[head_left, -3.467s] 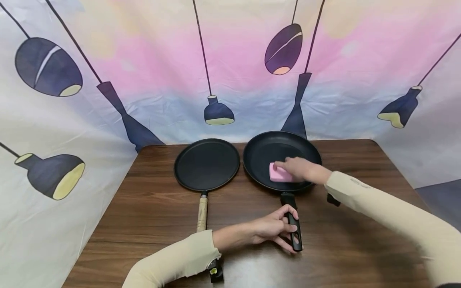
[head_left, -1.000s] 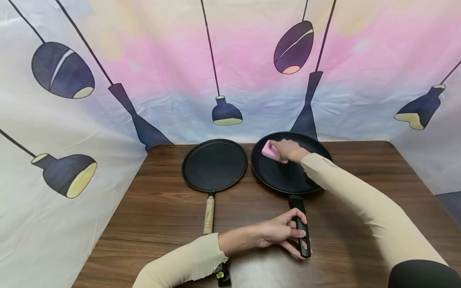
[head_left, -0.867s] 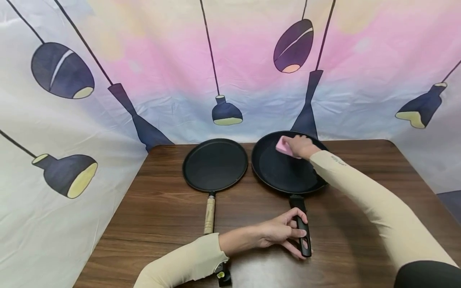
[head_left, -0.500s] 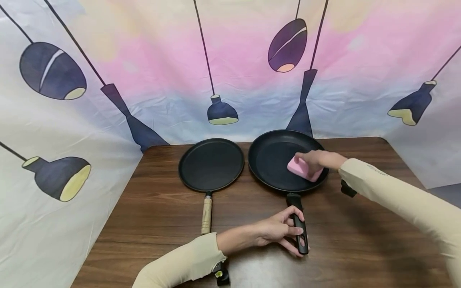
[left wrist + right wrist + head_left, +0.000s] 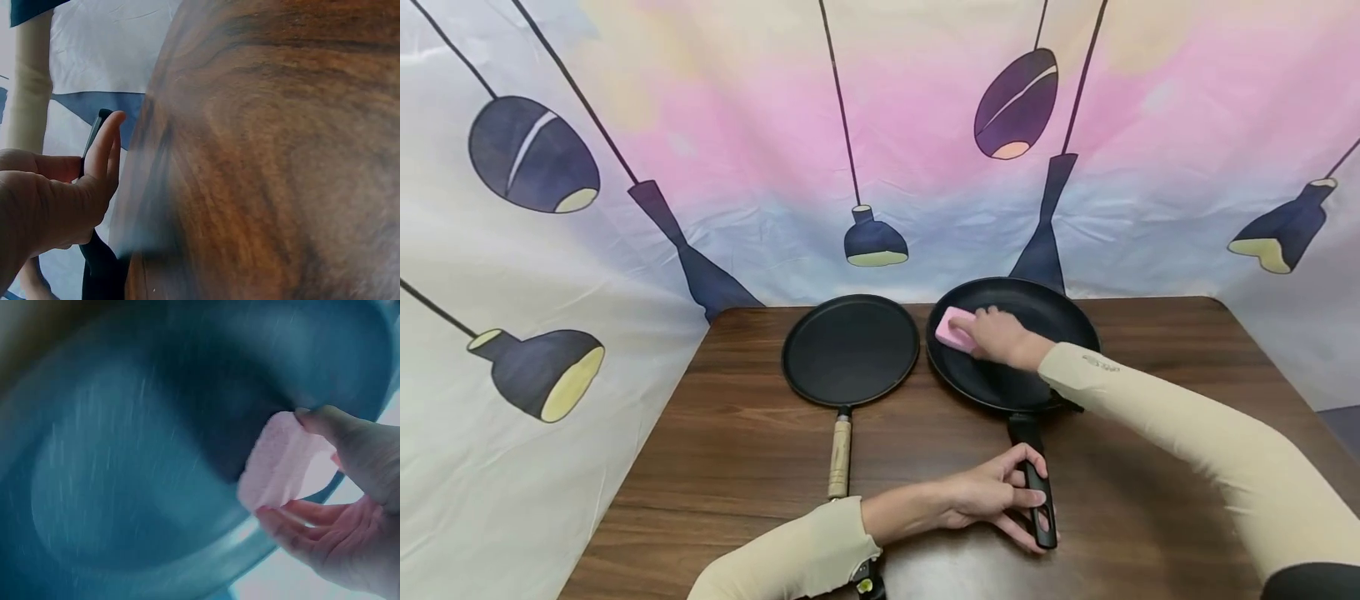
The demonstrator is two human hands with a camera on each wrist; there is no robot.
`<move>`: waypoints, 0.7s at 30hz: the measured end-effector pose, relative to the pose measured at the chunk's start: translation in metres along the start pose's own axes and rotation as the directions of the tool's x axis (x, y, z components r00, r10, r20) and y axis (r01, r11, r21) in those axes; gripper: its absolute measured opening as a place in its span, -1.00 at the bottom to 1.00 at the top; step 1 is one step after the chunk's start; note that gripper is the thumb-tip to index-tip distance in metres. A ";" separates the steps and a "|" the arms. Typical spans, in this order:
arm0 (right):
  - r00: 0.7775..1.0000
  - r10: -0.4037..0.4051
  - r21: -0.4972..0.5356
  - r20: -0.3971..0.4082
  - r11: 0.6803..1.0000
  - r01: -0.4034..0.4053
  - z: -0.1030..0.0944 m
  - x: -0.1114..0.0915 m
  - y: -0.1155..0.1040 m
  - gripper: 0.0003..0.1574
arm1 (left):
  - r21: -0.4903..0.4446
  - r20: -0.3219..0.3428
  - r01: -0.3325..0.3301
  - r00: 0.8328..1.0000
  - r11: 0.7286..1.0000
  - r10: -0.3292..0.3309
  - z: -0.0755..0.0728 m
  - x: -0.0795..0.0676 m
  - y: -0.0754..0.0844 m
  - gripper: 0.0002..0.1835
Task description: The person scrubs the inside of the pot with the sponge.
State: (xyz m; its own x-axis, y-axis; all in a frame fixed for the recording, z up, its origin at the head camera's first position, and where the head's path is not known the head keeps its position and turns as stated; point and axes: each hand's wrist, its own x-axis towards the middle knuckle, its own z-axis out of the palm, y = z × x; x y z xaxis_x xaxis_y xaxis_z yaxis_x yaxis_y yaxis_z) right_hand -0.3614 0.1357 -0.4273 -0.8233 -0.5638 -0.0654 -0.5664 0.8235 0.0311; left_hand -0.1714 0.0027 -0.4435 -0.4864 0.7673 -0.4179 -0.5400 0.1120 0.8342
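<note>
In the head view my right hand (image 5: pixel 1000 336) holds a pink sponge (image 5: pixel 952 329) at the left side of a deep black frying pan (image 5: pixel 1048 312). The right wrist view shows the sponge (image 5: pixel 275 469) pinched between thumb and fingers, its face at the pan's inner wall. Below the pan, my left hand (image 5: pixel 988 497) grips the black pan handle (image 5: pixel 1043 525), thumb and fingers on either side of it. The left wrist view has this hand (image 5: pixel 59 194) around the dark handle (image 5: pixel 103 265).
A flat black pan (image 5: pixel 850 350) with a wooden handle (image 5: pixel 840 458) lies just left of the frying pan. Both are on a brown wooden table (image 5: pixel 722 442). A cloth backdrop (image 5: pixel 737 125) printed with lamps hangs behind the table's far edge.
My right hand has swept the sponge back and forth inside the pan, most recently from its lower right to its left side. My left hand keeps its grip on the handle.
</note>
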 end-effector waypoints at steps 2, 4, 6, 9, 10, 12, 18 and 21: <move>0.999 0.054 -0.049 0.006 0.997 -0.053 0.002 0.007 0.018 -0.28 | -0.008 0.005 -0.004 1.000 1.000 0.004 0.003 0.001 -0.002 -0.75; 0.995 0.103 -0.102 0.009 0.990 -0.102 0.003 0.008 0.037 -0.30 | -0.012 0.011 -0.007 1.000 1.000 0.007 0.005 0.001 -0.003 -0.75; 0.989 0.143 -0.150 0.026 0.979 -0.138 0.002 0.005 0.055 -0.31 | -0.008 0.010 -0.008 1.000 1.000 0.008 0.004 0.001 -0.002 -0.76; 0.981 0.182 -0.207 0.068 0.964 -0.165 -0.005 -0.008 0.072 -0.30 | -0.003 -0.004 -0.008 1.000 1.000 0.008 0.001 -0.001 -0.001 -0.76; 0.977 0.195 -0.212 0.085 0.962 -0.173 -0.009 -0.017 0.076 -0.30 | 0.002 -0.003 -0.007 1.000 1.000 0.007 0.001 -0.001 -0.001 -0.76; 0.971 0.205 -0.208 0.121 0.962 -0.177 -0.019 -0.033 0.080 -0.33 | 0.006 -0.001 -0.010 1.000 1.000 0.010 0.000 -0.001 -0.001 -0.76; 0.941 0.241 -0.186 0.237 0.962 -0.199 -0.041 -0.074 0.063 -0.37 | 0.019 -0.002 -0.020 1.000 1.000 0.020 -0.001 -0.002 0.001 -0.77; 0.935 0.221 -0.211 0.277 0.963 -0.166 -0.046 -0.090 0.050 -0.38 | 0.019 -0.004 -0.021 1.000 1.000 0.021 0.000 -0.001 0.001 -0.77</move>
State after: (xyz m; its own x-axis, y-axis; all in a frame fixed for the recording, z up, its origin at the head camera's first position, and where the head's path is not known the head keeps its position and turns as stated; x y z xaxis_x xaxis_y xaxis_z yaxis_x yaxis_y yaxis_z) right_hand -0.3177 0.2246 -0.3745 -0.8850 -0.3275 -0.3308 -0.4170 0.8735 0.2510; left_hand -0.1719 0.0019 -0.4419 -0.5002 0.7673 -0.4014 -0.5165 0.1077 0.8495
